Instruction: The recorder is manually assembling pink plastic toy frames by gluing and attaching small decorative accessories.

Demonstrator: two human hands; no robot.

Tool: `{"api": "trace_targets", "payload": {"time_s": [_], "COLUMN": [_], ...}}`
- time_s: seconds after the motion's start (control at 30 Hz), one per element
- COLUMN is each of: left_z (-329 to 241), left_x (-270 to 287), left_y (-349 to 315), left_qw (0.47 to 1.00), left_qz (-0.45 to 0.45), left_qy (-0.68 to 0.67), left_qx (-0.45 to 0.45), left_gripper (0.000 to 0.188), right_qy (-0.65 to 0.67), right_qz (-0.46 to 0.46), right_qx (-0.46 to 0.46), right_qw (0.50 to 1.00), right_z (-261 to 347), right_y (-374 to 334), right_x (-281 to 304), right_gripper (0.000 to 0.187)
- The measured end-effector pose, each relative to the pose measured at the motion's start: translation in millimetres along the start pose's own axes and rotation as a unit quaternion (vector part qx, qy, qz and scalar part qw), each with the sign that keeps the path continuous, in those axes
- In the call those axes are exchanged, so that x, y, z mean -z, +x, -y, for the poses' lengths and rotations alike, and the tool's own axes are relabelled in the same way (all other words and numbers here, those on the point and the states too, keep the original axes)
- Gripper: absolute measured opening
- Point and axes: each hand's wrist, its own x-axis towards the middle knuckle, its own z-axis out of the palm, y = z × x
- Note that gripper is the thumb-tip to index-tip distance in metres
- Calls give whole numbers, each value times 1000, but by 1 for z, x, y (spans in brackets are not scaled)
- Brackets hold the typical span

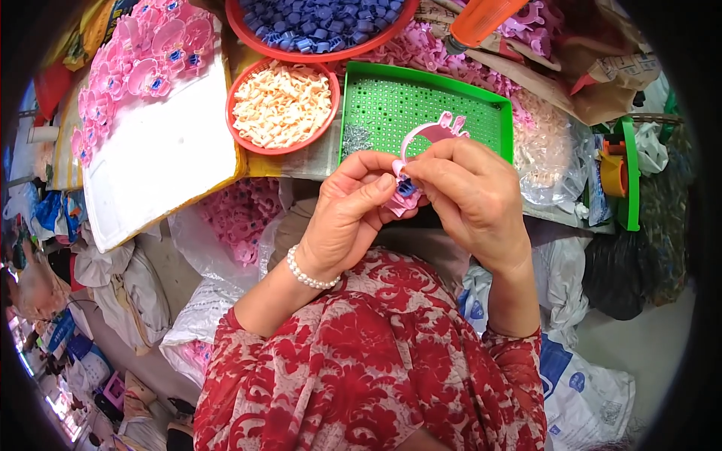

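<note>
My left hand, with a white beaded bracelet at the wrist, is closed on a small pink plastic piece. A blue plastic part shows in that piece, between the hands. My right hand pinches the same pink work from the other side, thumb and fingers close to the left fingertips. A curved pink plastic band with small prongs rises above the fingers. Whether it is joined to the lower piece is hidden by my fingers. Both hands are just over the near edge of a green perforated tray.
Small metal bits lie in the tray's left corner. Left of it stand a red basket of cream parts and a red basin of blue parts. Pink assembled pieces cover a white board. An orange-handled tool hangs at upper right.
</note>
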Motion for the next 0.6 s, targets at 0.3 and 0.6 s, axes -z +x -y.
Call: {"api": "trace_targets", "payload": {"time_s": [0.3,0.6], "left_z": [-3,-1], "left_x": [-4,0], "left_y": [-1,-2], "left_qw": [1000,1000], "left_qz": [-8,-17], "left_qy": [10,16], "left_qx": [12,18], "left_gripper": [20,19], "right_qy": [-51,-57], "right_qz": [42,72], "right_qx": [11,15], "right_qw": [998,996], "right_z": [1,-2], "right_y": [1,-1], "right_x": [4,9], "right_gripper": [16,17]}}
